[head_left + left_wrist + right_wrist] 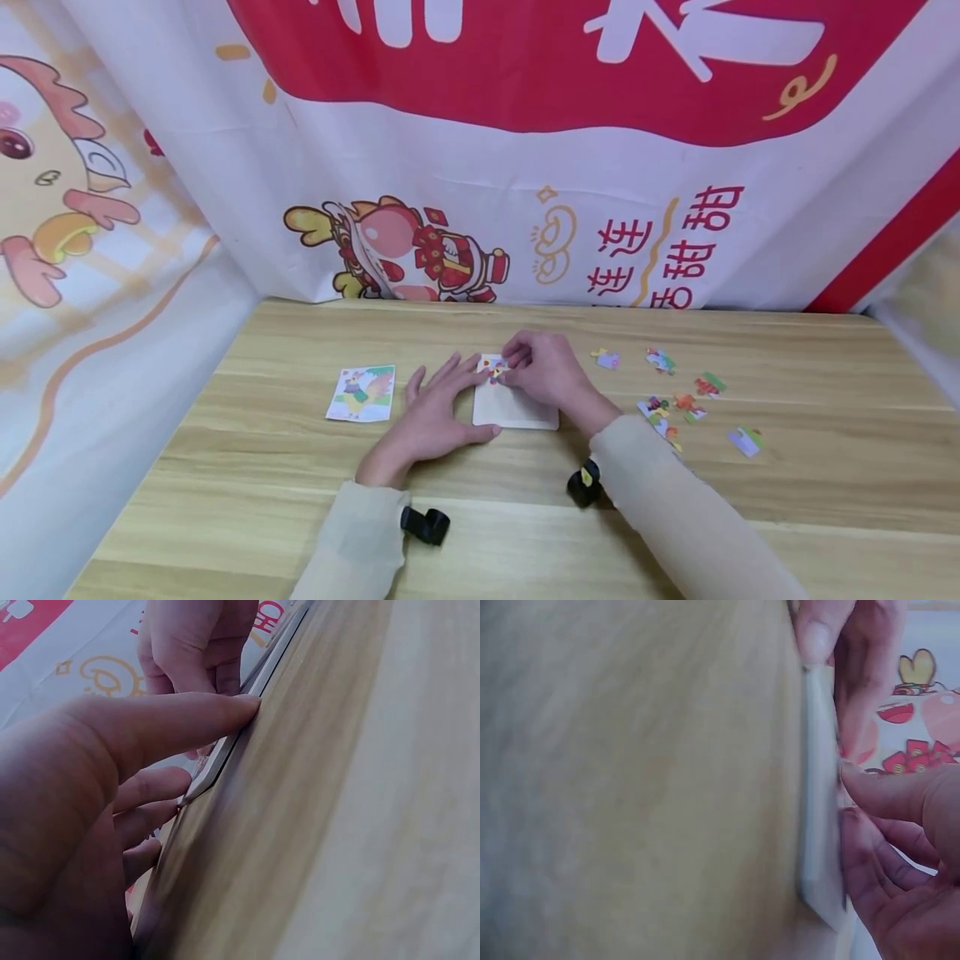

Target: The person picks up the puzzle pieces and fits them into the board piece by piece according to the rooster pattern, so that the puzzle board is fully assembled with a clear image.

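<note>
Your spread left grip (441,417) braces the white square tray (516,411), likely against sliding, while your right grip (546,367) pinches a small multicoloured puzzle piece (496,374).

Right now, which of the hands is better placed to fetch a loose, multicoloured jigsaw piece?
Probably the right hand: the loose pieces lie on its side, while the left hand touches the square white board.

Beneath your fingers (465,385), you have a light-brown, wood-grained tabletop (225,483); beyond them, you face a broad, red-and-white printed fabric backdrop (480,162); to their left hangs a white, cartoon-printed cloth (97,300).
</note>
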The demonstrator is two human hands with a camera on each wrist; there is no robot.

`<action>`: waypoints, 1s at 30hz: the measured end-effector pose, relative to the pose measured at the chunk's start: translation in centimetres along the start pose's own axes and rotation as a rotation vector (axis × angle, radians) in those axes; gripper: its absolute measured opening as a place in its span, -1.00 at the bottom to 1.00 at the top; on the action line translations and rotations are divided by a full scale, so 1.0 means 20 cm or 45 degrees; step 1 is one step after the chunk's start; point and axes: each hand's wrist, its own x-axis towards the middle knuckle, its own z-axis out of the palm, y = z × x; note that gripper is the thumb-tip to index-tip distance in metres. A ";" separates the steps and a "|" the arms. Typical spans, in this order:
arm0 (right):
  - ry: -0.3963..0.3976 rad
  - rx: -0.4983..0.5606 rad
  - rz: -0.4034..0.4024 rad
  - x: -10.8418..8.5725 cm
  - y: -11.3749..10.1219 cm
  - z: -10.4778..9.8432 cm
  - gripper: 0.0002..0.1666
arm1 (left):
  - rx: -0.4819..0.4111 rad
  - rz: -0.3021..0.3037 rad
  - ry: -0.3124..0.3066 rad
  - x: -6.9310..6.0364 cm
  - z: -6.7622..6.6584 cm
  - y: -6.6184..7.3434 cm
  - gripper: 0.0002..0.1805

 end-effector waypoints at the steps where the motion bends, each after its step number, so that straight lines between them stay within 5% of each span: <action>1: -0.002 0.005 -0.001 -0.01 0.00 -0.01 -0.67 | -0.003 -0.002 0.000 0.00 0.00 0.00 -0.09; 14: 0.130 0.189 -0.007 -0.19 0.18 -0.28 -0.60 | -0.034 -0.022 -0.002 0.01 0.00 0.00 -0.10; 20: 0.204 0.203 0.042 -0.30 0.28 -0.42 -0.57 | -0.044 -0.021 0.001 0.01 0.00 0.00 -0.09; 30: 0.172 0.118 0.155 -0.44 0.44 -0.55 -0.53 | -0.057 -0.031 -0.008 0.00 0.00 0.00 -0.09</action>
